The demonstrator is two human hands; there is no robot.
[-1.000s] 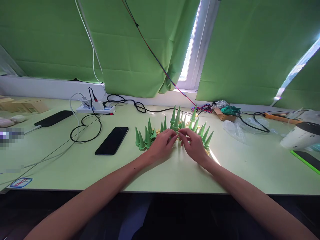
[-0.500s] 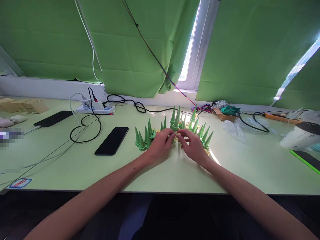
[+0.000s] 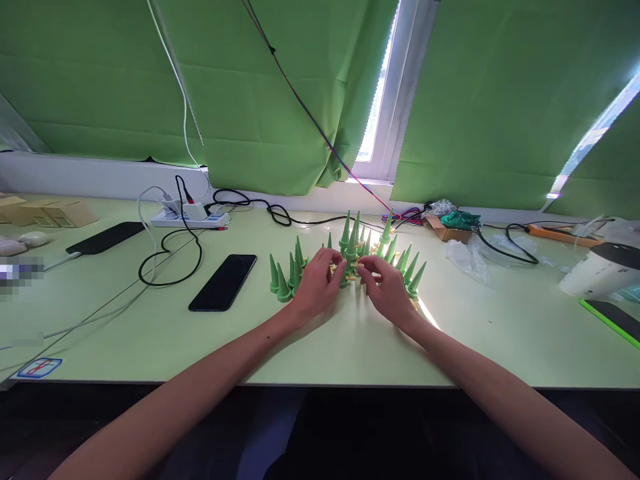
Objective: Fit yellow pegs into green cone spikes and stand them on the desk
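Separation noted: left grip (image 3: 319, 283) has shifted leftward since the earlier frame, so its fingertips and those of the right grip (image 3: 387, 287), then meeting, now stand apart. Right grip has hardly moved.

Green curtains (image 3: 270, 93) hang beyond both grips, with a pale window frame (image 3: 403, 87) showing in the opening between them. Pale green counter (image 3: 320, 357) lies beneath both grips. White container (image 3: 593, 273) with dark end: lying well to the right of the right grip. Black phone (image 3: 223, 283): flat on the counter, left of the left grip and apart from it. White power strip (image 3: 215, 219): farther back and to the left of the left grip, plugs and cables attached. Cardboard box (image 3: 450, 232), green wrapping on top: beyond and right of the right grip; crumpled clear plastic (image 3: 467, 260) just in front of it.

Green cones (image 3: 345, 235): upright, points up, in clusters beyond and to both sides of the grips; several partly hidden by the fingers.

Smallest: yellow piece (image 3: 359, 266), thumb and finger of the right grip closed on it. Left grip: fingers curled, thumb near the forefinger; cannot tell whether anything is held. More yellow bits lie among the cone bases, detail too small to resolve.
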